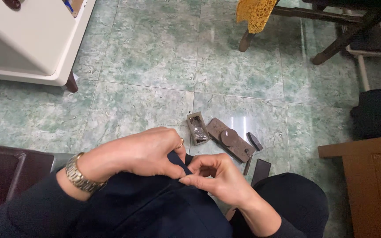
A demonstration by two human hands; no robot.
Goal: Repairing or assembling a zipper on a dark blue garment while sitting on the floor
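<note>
— Head view: what's being held?
— Dark navy fabric (155,207), lying across the lap. The left hand (142,154) is closed on a fold of it; the right hand (214,174) pinches the same edge, fingertips touching.
— And around it?
— A gold wristwatch (79,178) on the left wrist. On the green tiled floor (146,57) just beyond, a brown lock body (231,140) beside a small open box (198,128).

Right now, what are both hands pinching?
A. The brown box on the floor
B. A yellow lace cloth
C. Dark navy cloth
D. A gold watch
C: the left hand and right hand both pinch a fold of the dark cloth on the lap, while the box lies untouched on the tiled floor.
</note>
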